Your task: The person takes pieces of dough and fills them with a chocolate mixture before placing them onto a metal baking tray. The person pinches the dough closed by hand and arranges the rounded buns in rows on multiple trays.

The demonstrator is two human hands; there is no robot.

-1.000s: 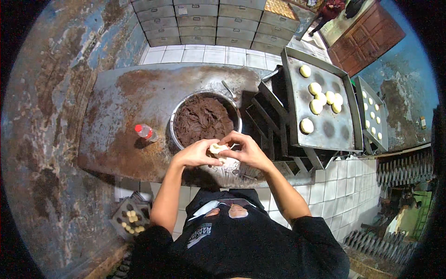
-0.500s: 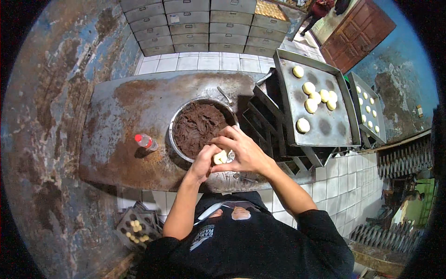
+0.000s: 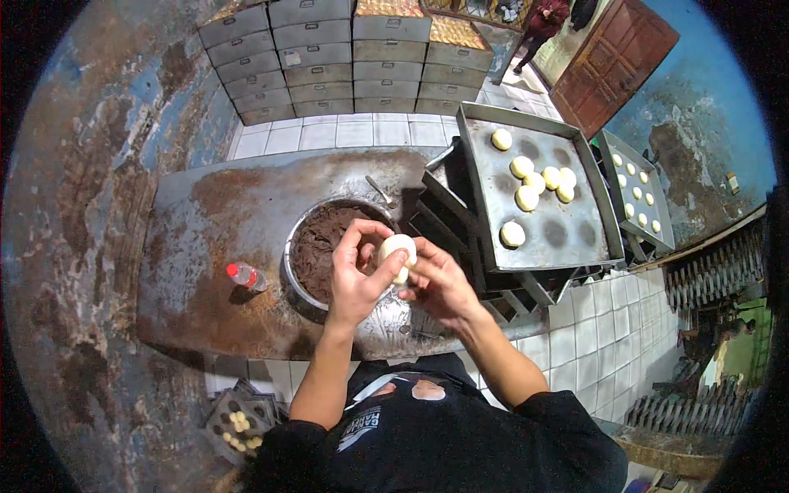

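Between my hands is a pale piece of dough (image 3: 398, 246), held up over the near right rim of a round metal bowl (image 3: 289, 275). My left hand (image 3: 358, 278) grips it with bent fingers and thumb. On its other side, the fingers of my right hand (image 3: 445, 283) press against the dough, partly hidden behind it. A thick dark brown paste (image 3: 316, 245) fills the bowl. Beyond its far right edge lies a metal spoon-like utensil (image 3: 380, 190). To the right, a metal baking tray (image 3: 575, 242) carries several round dough balls (image 3: 528, 197).
A clear bottle with a red cap (image 3: 246, 276) stands left of the bowl on the worn metal table (image 3: 197, 214). More trays (image 3: 522, 283) are stacked crookedly under the right one. Another tray of dough balls (image 3: 637, 193) lies beyond. Metal boxes (image 3: 316, 74) line the back; a person (image 3: 542, 25) stands near the doorway.
My hands have raised the dough and turned it, so more of it shows. My right hand has drawn back from over it to its side. The whole view has tilted a little.
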